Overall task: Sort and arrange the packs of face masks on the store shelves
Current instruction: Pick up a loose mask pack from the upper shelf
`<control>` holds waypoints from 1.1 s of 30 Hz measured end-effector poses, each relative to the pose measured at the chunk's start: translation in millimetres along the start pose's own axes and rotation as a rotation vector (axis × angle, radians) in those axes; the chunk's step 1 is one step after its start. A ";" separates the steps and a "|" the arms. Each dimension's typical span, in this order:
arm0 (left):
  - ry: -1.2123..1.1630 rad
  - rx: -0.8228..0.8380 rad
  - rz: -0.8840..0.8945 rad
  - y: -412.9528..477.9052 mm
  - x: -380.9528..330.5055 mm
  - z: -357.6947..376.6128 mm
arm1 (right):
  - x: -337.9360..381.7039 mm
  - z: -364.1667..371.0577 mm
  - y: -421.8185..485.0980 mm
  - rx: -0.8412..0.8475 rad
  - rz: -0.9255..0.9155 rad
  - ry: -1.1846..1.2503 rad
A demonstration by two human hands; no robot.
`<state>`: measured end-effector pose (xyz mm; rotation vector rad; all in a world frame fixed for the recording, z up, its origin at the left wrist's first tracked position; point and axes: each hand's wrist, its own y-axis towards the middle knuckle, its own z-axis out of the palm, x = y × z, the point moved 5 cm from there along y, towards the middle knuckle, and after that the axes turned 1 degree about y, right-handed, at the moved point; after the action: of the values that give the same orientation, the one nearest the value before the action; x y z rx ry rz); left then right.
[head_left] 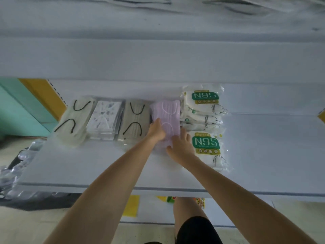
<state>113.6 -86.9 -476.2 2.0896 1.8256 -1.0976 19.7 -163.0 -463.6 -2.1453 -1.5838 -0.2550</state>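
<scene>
Both hands are on the lilac mask pack (166,117). Left hand (156,131) lies against its left side, fingers pointing at the back of the shelf. It's blurred there, so I can't tell whether they curl round the edge. Right hand (181,147) has its fingers spread and fairly straight, resting on the pack's near right corner, thumb at the near end.

The pack sits between my hands, flat on the white shelf (88,169), long side running front to back, towards the back edge.

Just beside it on the right are N95 packs: a rear stack (202,104) and a front pack (207,147) next to my right hand.

Left of it, in a row:
- beige pack with black loops (134,122)
- patterned pack (105,120)
- cream pack with black loops (73,124), nearest the shelf's left edge

Clear packs (17,164) lie off the left edge, lower down.
</scene>
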 end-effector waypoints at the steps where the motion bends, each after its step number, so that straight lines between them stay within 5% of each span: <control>1: -0.016 -0.004 0.002 -0.3 -0.8 0.0 | 0.6 -4.2 -0.1 -0.048 -0.017 -0.017; 7: -0.111 0.029 0.029 0.1 -5.8 0.0 | 2.2 -8.1 6.1 0.014 -0.188 -0.112; 22: -0.225 -0.053 0.119 -67.3 0.9 -32.8 | 14.5 -40.5 -40.3 0.076 -0.202 -0.153; 33: 0.324 -0.084 0.496 -248.0 -16.5 -124.8 | 42.8 -117.7 -204.2 -0.049 -0.254 -0.271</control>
<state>-59.7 30.0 -292.7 2.5808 1.3029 -0.5761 -144.4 -133.6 -291.6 -2.0823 -2.0261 -0.0852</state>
